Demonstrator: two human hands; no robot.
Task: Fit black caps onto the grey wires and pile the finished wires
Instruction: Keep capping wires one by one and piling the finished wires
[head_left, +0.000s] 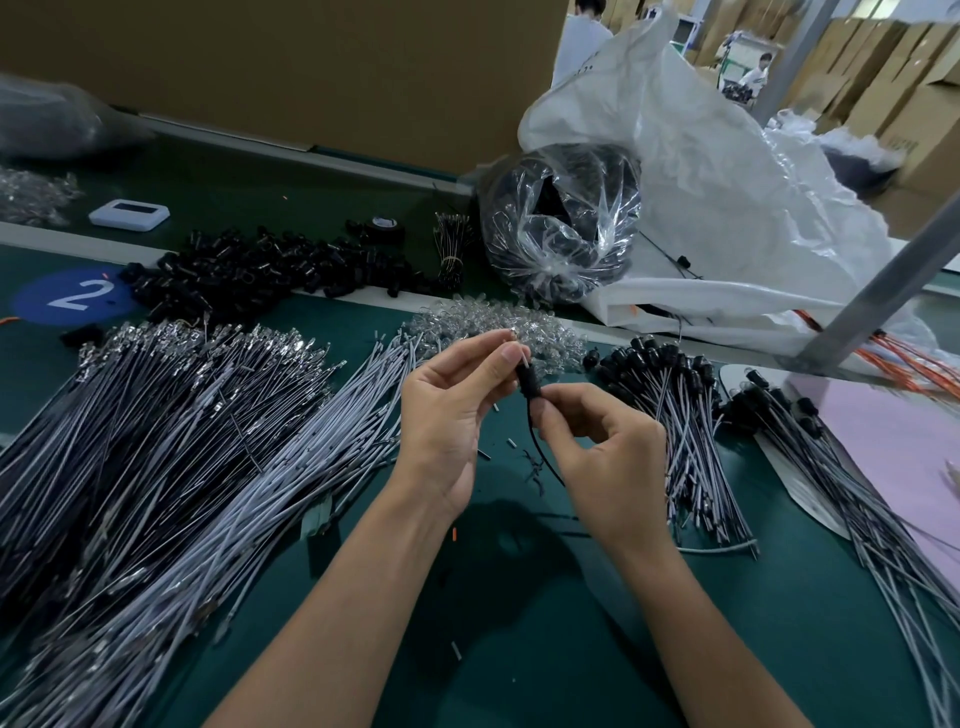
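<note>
Over the green table my left hand (453, 410) pinches the upper end of a wire near a small clear part at its tip. A black cap (528, 380) sits on that wire between both hands. My right hand (597, 441) pinches the wire just under the cap, and the dark wire (540, 457) hangs down from it. Uncapped grey wires (171, 441) lie in big heaps at the left. Capped wires (680, 410) are piled at the right. Loose black caps (260, 270) lie in a heap at the back.
Clear small parts (498, 327) lie heaped behind my hands. A plastic bag of black parts (561, 228) and a large white sack (701, 197) stand at the back right. A pink sheet (893, 447) lies far right, a white device (129, 213) back left, a grey post (883, 291) right.
</note>
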